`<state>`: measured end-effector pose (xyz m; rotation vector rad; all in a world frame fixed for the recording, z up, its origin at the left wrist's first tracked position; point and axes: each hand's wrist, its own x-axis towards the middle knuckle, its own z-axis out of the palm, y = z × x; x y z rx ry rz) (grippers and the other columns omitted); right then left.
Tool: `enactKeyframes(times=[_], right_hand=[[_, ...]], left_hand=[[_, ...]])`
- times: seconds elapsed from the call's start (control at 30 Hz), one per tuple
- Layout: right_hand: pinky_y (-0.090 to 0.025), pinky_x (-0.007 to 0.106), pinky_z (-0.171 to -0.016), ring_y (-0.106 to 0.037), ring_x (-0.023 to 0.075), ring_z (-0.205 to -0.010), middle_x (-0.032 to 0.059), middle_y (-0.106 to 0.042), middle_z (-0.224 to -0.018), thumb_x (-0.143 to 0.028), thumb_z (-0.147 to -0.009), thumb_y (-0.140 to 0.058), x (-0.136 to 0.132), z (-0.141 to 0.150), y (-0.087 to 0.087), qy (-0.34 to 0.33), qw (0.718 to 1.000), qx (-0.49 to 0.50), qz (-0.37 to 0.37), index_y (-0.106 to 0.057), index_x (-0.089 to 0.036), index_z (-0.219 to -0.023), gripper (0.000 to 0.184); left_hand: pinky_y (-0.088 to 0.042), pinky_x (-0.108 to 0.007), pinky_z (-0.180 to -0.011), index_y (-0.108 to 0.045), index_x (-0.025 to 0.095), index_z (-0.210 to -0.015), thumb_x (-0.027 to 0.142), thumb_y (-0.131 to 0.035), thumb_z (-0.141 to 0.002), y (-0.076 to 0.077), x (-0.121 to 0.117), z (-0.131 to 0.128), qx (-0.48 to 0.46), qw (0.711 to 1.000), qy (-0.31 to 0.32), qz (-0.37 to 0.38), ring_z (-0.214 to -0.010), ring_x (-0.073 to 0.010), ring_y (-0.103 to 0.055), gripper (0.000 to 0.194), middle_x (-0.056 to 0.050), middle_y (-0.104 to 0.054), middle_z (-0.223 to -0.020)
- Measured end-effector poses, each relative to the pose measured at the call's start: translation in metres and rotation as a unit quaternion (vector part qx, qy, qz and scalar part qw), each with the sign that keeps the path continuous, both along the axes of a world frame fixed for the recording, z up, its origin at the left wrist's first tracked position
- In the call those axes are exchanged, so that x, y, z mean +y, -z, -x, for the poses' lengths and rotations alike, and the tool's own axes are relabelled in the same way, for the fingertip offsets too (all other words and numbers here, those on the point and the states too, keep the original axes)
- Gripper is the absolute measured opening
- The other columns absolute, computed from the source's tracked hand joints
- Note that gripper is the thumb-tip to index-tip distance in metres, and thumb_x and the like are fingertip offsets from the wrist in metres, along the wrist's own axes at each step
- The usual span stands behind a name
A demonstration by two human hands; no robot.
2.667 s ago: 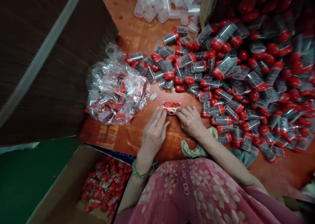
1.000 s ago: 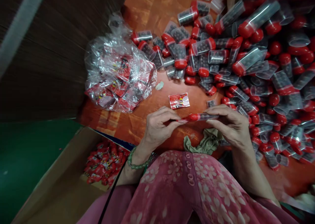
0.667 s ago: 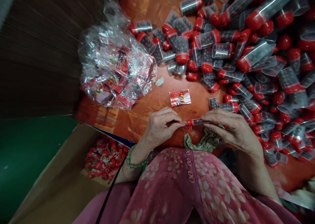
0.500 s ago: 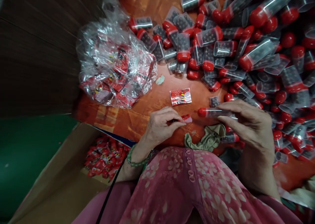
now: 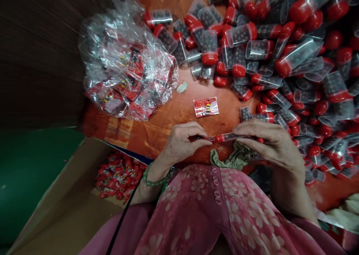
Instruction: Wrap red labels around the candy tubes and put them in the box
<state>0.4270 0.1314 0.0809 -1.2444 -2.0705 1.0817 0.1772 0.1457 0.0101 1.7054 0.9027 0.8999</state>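
Note:
My left hand (image 5: 183, 141) pinches a small red printed sleeve (image 5: 209, 138) by its edges, thumb and fingers closed. From the other side, my right hand (image 5: 270, 137) grips a clear tube with a red cap (image 5: 230, 137). The tube lies sideways, and its red end meets the sleeve's opening; how far inside it sits I cannot tell. Just beyond the hands, a flat red printed sleeve (image 5: 206, 107) rests on the orange table (image 5: 168, 133). A crumpled greenish cloth (image 5: 231, 158) lies below the tube, close to my lap.
Many red-capped clear tubes with dark balls (image 5: 259, 49) are heaped across the right and far side. A clear plastic bag (image 5: 130, 64) of red sleeves lies at the left. Below the table edge, a cardboard box (image 5: 67, 195) holds red wrapped pieces (image 5: 119, 178).
My right hand has moved left with the tube, bringing its red end from a gap away to the sleeve. My left hand stays nearly in place, and the view has shifted slightly.

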Motion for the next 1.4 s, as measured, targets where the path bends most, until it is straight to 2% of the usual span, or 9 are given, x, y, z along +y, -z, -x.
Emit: enactKeyframes(times=[0.33,0.53,0.73,0.87,1.03,1.17,1.27,1.33,1.4], right_hand=[[-0.056,0.03,-0.08,-0.071,0.0185,-0.09,0.0051,-0.075,-0.103,-0.024,-0.097,-0.054,0.002,0.002,0.001,-0.106,0.988,-0.082,0.075,-0.069,-0.027,-0.119,0.027],[-0.054,0.026,-0.07,-0.07,0.0161,-0.08,0.0036,-0.075,-0.093,-0.023,-0.093,-0.061,0.011,0.004,0.001,-0.079,0.995,-0.028,0.06,-0.07,-0.024,-0.113,0.022],[-0.053,0.024,-0.065,-0.068,0.0136,-0.074,0.0008,-0.075,-0.088,-0.021,-0.09,-0.063,0.016,0.01,0.008,-0.065,0.991,0.006,0.113,-0.072,-0.024,-0.108,0.02],[-0.049,0.022,-0.056,-0.064,0.0113,-0.062,-0.0003,-0.074,-0.08,-0.024,-0.087,-0.067,0.015,0.014,0.02,-0.011,0.98,0.036,0.193,-0.073,-0.019,-0.105,0.02],[-0.044,0.022,-0.051,-0.059,0.0109,-0.057,-0.0017,-0.069,-0.07,-0.028,-0.085,-0.067,0.016,0.016,0.028,0.003,0.945,0.086,0.316,-0.071,-0.017,-0.107,0.025],[-0.039,0.022,-0.049,-0.051,0.0087,-0.051,-0.0042,-0.061,-0.062,-0.029,-0.084,-0.068,0.02,0.016,0.026,0.04,0.928,0.102,0.355,-0.071,-0.015,-0.105,0.026],[-0.042,0.023,-0.053,-0.055,0.01,-0.056,-0.003,-0.062,-0.065,-0.029,-0.082,-0.068,0.023,0.017,0.024,0.061,0.915,0.123,0.38,-0.069,-0.013,-0.104,0.027],[-0.043,0.023,-0.054,-0.056,0.0104,-0.058,-0.002,-0.064,-0.068,-0.029,-0.081,-0.068,0.024,0.017,0.024,0.035,0.913,0.118,0.389,-0.069,-0.013,-0.102,0.026],[-0.041,0.022,-0.053,-0.055,0.0096,-0.057,-0.0023,-0.064,-0.068,-0.028,-0.08,-0.069,0.024,0.016,0.025,0.003,0.914,0.103,0.392,-0.07,-0.014,-0.098,0.023]], left_hand=[[-0.052,-0.022,-0.061,-0.073,0.015,-0.077,0.028,-0.073,-0.083,0.003,-0.003,0.001,0.031,0.996,0.077,0.018,-0.065,-0.0126,-0.067,0.014,-0.005,-0.072,-0.072],[-0.049,-0.022,-0.06,-0.074,0.015,-0.081,0.03,-0.071,-0.085,0.006,-0.002,0.004,0.044,0.991,0.112,0.061,-0.064,-0.0121,-0.065,0.015,-0.004,-0.069,-0.074],[-0.046,-0.021,-0.059,-0.073,0.014,-0.084,0.035,-0.069,-0.085,0.001,0.004,0.006,0.05,0.974,0.156,0.159,-0.062,-0.0114,-0.061,0.021,-0.002,-0.07,-0.072],[-0.038,-0.019,-0.05,-0.073,0.011,-0.08,0.039,-0.065,-0.086,0.001,0.007,0.004,0.034,0.947,0.193,0.255,-0.053,-0.0089,-0.052,0.029,0.001,-0.064,-0.061],[-0.039,-0.02,-0.051,-0.075,0.011,-0.087,0.041,-0.067,-0.083,0.001,0.007,-0.003,-0.018,0.896,0.229,0.379,-0.056,-0.01,-0.053,0.031,-0.001,-0.067,-0.066],[-0.038,-0.019,-0.051,-0.074,0.011,-0.081,0.049,-0.07,-0.078,-0.003,0.006,-0.01,-0.049,0.854,0.175,0.487,-0.057,-0.0093,-0.053,0.038,-0.002,-0.067,-0.067],[-0.04,-0.019,-0.054,-0.073,0.011,-0.08,0.051,-0.074,-0.074,-0.003,0.005,-0.012,-0.062,0.83,0.159,0.532,-0.06,-0.0097,-0.054,0.04,-0.003,-0.068,-0.071],[-0.04,-0.02,-0.055,-0.073,0.011,-0.08,0.051,-0.075,-0.073,0.0,0.003,-0.014,-0.054,0.819,0.18,0.543,-0.06,-0.0098,-0.053,0.041,-0.003,-0.067,-0.069],[-0.037,-0.02,-0.053,-0.072,0.011,-0.08,0.052,-0.074,-0.073,0.004,0.0,-0.015,-0.044,0.822,0.189,0.536,-0.057,-0.0091,-0.05,0.042,-0.001,-0.063,-0.066]])
